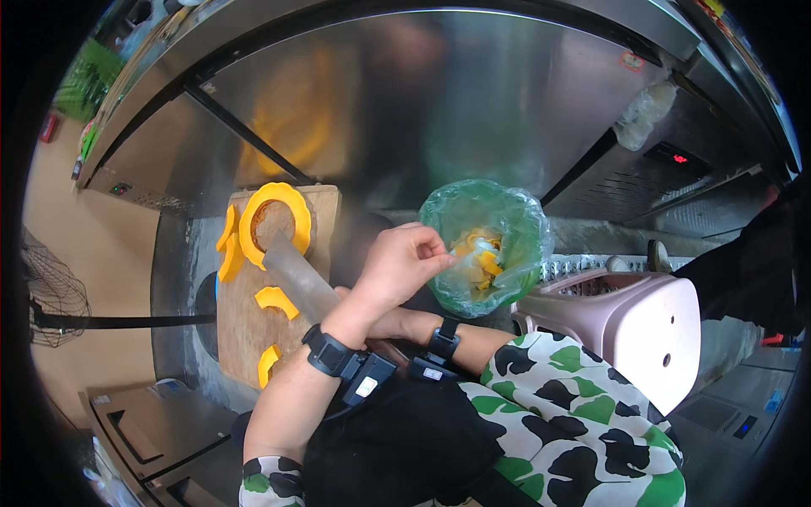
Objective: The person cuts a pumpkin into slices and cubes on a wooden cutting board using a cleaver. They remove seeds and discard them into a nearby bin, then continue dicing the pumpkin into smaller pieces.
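My left hand (405,260) reaches across to the near left rim of a green plastic-bag-lined bin (437,215). Its thumb and fingertips are curled together; whether a small scrap sits between them cannot be made out. Yellow-orange peelings (485,263) lie inside the bin. Partly hidden beneath my left forearm, my right hand (386,324) grips a cleaver (301,279). The blade points up-left over a wooden cutting board (244,329), its tip at a scalloped pumpkin ring (303,218). Two pumpkin slices (230,256) rest at the board's left edge. Below the ring are a curved piece (277,301) and another piece (268,364).
Stainless steel cabinets (494,95) stand across the front. A pale pink plastic stool (646,329) is right of the bin, and another person's dark-trousered leg (735,266) is beyond it. A wire-cage fan (54,291) stands at far left.
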Demonstrator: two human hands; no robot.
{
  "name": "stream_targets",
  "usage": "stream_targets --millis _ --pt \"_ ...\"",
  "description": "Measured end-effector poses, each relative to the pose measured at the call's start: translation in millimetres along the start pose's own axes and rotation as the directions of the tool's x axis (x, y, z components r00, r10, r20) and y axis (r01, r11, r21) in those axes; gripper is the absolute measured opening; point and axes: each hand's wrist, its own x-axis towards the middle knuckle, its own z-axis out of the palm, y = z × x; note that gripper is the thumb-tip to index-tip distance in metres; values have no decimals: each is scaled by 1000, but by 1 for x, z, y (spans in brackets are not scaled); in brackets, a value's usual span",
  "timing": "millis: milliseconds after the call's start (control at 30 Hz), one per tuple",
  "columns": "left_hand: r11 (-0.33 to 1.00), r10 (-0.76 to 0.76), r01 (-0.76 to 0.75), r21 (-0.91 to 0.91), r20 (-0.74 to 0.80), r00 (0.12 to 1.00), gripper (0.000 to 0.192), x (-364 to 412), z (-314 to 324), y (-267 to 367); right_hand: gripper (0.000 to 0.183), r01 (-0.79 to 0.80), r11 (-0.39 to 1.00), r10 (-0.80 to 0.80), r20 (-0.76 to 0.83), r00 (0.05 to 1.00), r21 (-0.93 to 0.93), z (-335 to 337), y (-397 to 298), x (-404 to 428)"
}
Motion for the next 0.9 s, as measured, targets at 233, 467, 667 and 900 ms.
stream_targets --millis 233,467,667,900 --pt "962 188 -199 188 74 979 36 4 27 4 36 270 956 -276 -41 960 -112 -2 -12 -10" --pt "998 -13 16 -56 44 999 21 -1 25 6 52 274 953 -278 -10 961 -129 -3 -25 -20" --pt "956 17 -25 -292 -30 999 15 -3 22 20 43 295 950 -301 -44 953 -103 2 -1 -1" --pt "864 -73 120 -489 114 991 13 -3 19 33 43 241 970 -241 3 970 12 -6 32 13"
